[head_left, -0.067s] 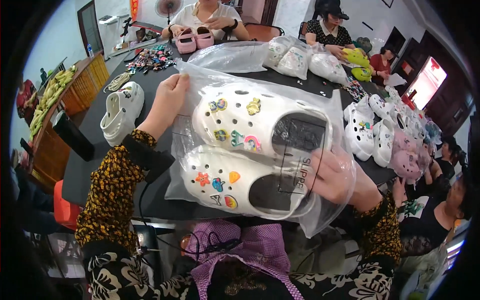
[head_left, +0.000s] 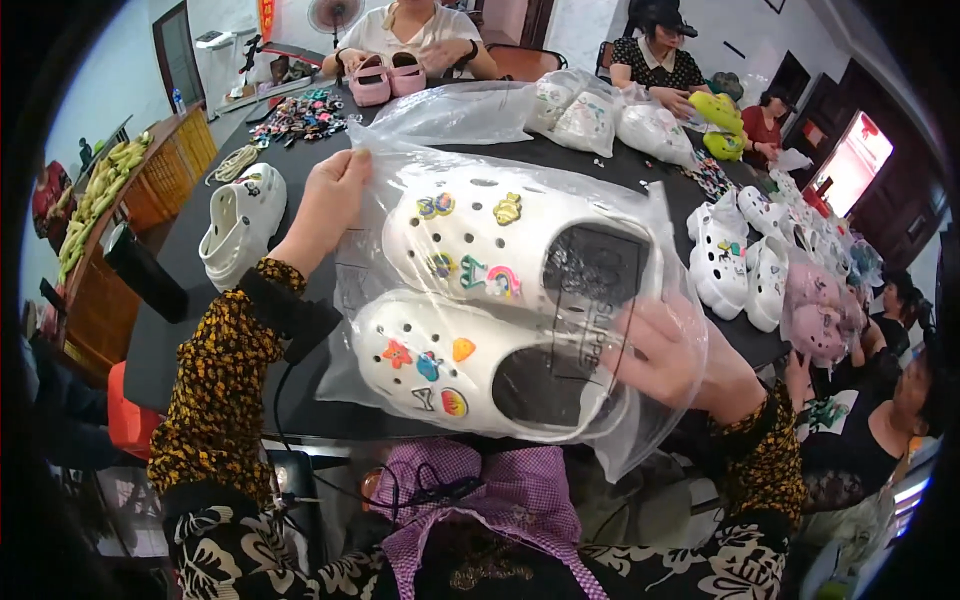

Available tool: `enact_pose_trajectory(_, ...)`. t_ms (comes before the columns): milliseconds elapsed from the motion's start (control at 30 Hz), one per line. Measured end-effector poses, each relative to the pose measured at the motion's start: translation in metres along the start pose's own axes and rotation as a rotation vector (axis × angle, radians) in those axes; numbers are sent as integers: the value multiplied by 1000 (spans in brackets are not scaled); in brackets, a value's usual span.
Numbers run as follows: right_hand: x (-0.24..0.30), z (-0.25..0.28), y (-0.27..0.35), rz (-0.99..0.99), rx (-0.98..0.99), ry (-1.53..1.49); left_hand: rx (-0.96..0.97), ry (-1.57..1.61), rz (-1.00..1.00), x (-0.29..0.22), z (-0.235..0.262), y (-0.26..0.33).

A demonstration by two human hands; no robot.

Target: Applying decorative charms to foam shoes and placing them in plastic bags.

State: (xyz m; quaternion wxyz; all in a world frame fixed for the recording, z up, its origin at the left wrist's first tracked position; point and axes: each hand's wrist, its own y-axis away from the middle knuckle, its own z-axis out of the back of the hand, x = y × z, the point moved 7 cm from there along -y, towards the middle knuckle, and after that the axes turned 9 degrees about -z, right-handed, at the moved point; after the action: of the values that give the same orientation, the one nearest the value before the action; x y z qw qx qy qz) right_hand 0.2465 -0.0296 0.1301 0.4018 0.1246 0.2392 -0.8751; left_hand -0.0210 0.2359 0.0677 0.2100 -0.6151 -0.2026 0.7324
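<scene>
Head view: your left hand (head_left: 332, 200) has thumb and fingers together, clamped on the top left edge of a clear plastic bag (head_left: 635, 430). The film is thin, glossy and crinkly, with some dark printing on it.

Inside you've got two white clogs (head_left: 450, 245), held up over the dark, flat surface (head_left: 615, 173) in front of you. They lie one above the other, rounded toes to your left and dark insoles showing at the heel end. Smooth, rubbery-looking uppers, round vent holes, and chunky little charms in them: a star, a rainbow, a fish.

Your right hand (head_left: 660, 355) is behind the film at the heel end, fingers bent. With the glare on that plastic I honestly can't tell whether it's closed on a clog or just resting there.

Past your left wrist there's a single white clog (head_left: 243, 225), with a matte black cylinder (head_left: 145, 272) nearby and a loose coil of pale cord (head_left: 235, 163) behind it. Further back is a jumbled heap of small colourful bits (head_left: 303, 117). Over on your right, more charm-studded white clogs (head_left: 718, 262) stand beside pink clogs (head_left: 820, 315) under shiny clear plastic.
</scene>
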Motion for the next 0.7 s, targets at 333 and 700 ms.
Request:
enact_pose_trajectory(333,-2,4,5,-46,28,-50,84,-271,-2,14,19,15)
enact_pose_trajectory(700,-20,10,17,-57,-88,-27,543,107,618,16,-30,124)
